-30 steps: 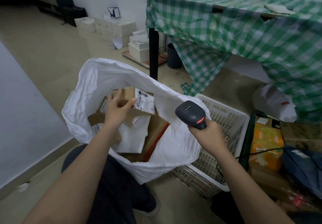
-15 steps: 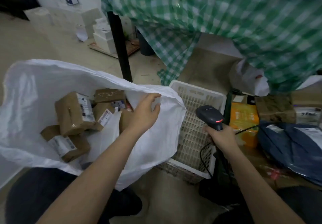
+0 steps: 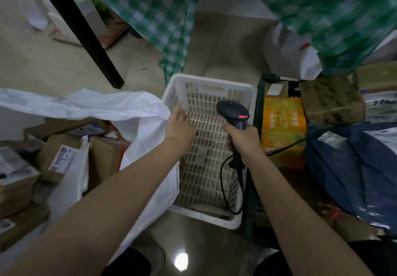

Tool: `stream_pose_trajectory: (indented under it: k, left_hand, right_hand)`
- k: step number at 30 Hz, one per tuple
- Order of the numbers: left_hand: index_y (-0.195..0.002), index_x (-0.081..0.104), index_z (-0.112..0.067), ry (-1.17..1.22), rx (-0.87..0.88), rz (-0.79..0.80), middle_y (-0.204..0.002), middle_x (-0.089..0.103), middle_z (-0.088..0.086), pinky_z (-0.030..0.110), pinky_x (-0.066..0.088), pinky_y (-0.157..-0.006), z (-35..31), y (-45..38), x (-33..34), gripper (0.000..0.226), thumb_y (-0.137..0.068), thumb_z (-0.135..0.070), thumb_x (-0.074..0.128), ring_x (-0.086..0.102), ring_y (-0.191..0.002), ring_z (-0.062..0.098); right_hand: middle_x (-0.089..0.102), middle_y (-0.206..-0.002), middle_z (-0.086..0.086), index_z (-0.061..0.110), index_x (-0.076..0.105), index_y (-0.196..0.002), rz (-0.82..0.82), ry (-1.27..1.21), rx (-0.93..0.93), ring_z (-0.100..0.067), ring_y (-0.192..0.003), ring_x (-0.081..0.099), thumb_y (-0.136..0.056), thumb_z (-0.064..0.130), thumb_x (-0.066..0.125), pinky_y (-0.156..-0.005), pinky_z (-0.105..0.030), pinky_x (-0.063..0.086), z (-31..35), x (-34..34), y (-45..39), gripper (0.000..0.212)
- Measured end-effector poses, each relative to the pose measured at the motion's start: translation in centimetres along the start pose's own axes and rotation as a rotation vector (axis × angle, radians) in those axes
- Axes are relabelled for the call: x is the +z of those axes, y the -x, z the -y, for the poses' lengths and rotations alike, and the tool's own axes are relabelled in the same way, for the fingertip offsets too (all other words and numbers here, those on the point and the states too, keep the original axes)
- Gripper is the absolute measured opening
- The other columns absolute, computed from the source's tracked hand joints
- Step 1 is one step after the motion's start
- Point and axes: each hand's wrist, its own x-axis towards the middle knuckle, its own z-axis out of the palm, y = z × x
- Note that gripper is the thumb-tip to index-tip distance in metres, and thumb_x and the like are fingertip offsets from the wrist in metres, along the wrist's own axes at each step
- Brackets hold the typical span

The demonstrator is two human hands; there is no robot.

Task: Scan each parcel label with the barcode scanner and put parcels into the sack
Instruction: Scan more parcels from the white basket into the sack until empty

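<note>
**Scanner gripped, other hand free above basket**

The right hand (image 3: 243,139) grips the handle of the black barcode scanner (image 3: 235,121), its red light lit and its cable looping down into the white basket (image 3: 247,90). The left hand (image 3: 179,123) holds nothing, fingers extended over the basket, just beside the rim of the white sack (image 3: 137,112). Brown labelled parcels (image 3: 64,157) lie inside the sack. An orange box (image 3: 283,125) and a dark blue bag (image 3: 352,168) sit to the right of the basket. A green checked cloth (image 3: 322,7) hangs above.
</note>
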Motion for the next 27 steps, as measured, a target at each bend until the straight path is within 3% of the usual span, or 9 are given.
stream_pose_trajectory:
  k: [3, 6, 10, 13, 16, 19, 23, 27]
  left_hand:
    - [-0.146, 0.036, -0.017, -0.012, -0.086, 0.050, -0.152, 0.033, 0.010, 0.050, -0.027, -0.104, 2.7, 1.4, 1.0, 0.060, -0.095, -0.047, 0.045, 0.012, -0.146, 0.033]
    - [-0.142, 0.044, -0.018, 0.034, -0.160, 0.074, -0.154, 0.028, 0.014, 0.053, -0.027, -0.105, 5.3, 4.2, 2.5, 0.054, -0.095, -0.043, 0.045, 0.010, -0.146, 0.034]
    - [-0.145, 0.036, -0.020, 0.106, -0.287, 0.008, -0.158, 0.018, 0.013, 0.054, -0.030, -0.104, 9.4, 8.6, 6.2, 0.059, -0.094, -0.048, 0.042, 0.005, -0.148, 0.031]
    - [-0.153, 0.017, -0.024, 0.125, -0.346, -0.025, -0.162, 0.005, 0.010, 0.054, -0.024, -0.108, 12.5, 12.8, 9.5, 0.065, -0.097, -0.054, 0.029, -0.003, -0.149, 0.028]
    - [-0.154, -0.001, -0.027, 0.157, -0.425, 0.069, -0.162, -0.009, 0.007, 0.056, -0.010, -0.114, 14.3, 17.0, 13.0, 0.069, -0.097, -0.060, 0.019, -0.010, -0.148, 0.028]
    - [-0.154, 0.001, -0.027, 0.302, -0.499, 0.178, -0.162, -0.007, 0.007, 0.056, 0.001, -0.116, 14.5, 19.5, 15.0, 0.071, -0.096, -0.060, 0.026, -0.006, -0.148, 0.031]
    - [-0.141, 0.047, -0.013, 0.340, -0.414, -0.076, -0.150, 0.035, 0.022, 0.064, 0.029, -0.108, 12.8, 18.7, 13.0, 0.067, -0.085, -0.044, 0.067, 0.035, -0.137, 0.042]
    - [-0.147, 0.035, -0.016, 0.407, -0.306, -0.178, -0.156, 0.024, 0.017, 0.052, 0.015, -0.116, 10.7, 14.7, 10.1, 0.062, -0.095, -0.043, 0.053, 0.021, -0.144, 0.036]
  right_hand:
    - [0.048, -0.062, -0.010, 0.010, 0.054, -0.071, 0.021, 0.005, 0.011, -0.019, -0.051, 0.048, -0.085, 0.012, 0.068, -0.050, -0.029, 0.039, -0.8, 1.3, -0.7, 0.020]
    - [0.045, -0.063, -0.012, 0.009, 0.050, -0.072, 0.074, 0.014, 0.018, -0.019, -0.050, 0.044, -0.087, 0.010, 0.065, -0.049, -0.028, 0.037, -1.2, 3.3, -0.4, 0.020]
    - [0.044, -0.065, -0.013, 0.009, 0.049, -0.073, 0.135, 0.042, -0.007, -0.020, -0.052, 0.045, -0.088, 0.011, 0.065, -0.049, -0.028, 0.040, -0.9, 6.2, 0.8, 0.022]
    - [0.049, -0.064, -0.010, 0.007, 0.054, -0.074, 0.158, 0.049, -0.016, -0.020, -0.052, 0.048, -0.087, 0.012, 0.066, -0.052, -0.030, 0.042, -0.7, 8.4, 2.5, 0.019]
    - [0.049, -0.063, -0.010, 0.008, 0.054, -0.073, 0.191, 0.059, -0.023, -0.020, -0.052, 0.048, -0.085, 0.012, 0.068, -0.053, -0.031, 0.041, -0.7, 10.2, 4.3, 0.019]
    - [0.053, -0.062, -0.008, 0.009, 0.058, -0.073, 0.207, 0.099, -0.031, -0.020, -0.052, 0.050, -0.084, 0.015, 0.071, -0.056, -0.033, 0.043, -0.9, 11.0, 5.8, 0.018]
    - [0.054, -0.062, -0.009, 0.008, 0.058, -0.075, 0.206, 0.092, -0.025, -0.019, -0.049, 0.050, -0.085, 0.015, 0.072, -0.050, -0.029, 0.042, -0.8, 10.3, 6.3, 0.018]
    - [0.053, -0.063, -0.011, 0.005, 0.057, -0.077, 0.136, 0.088, -0.035, -0.019, -0.049, 0.049, -0.087, 0.012, 0.068, -0.046, -0.025, 0.042, -0.5, 8.6, 5.5, 0.017]
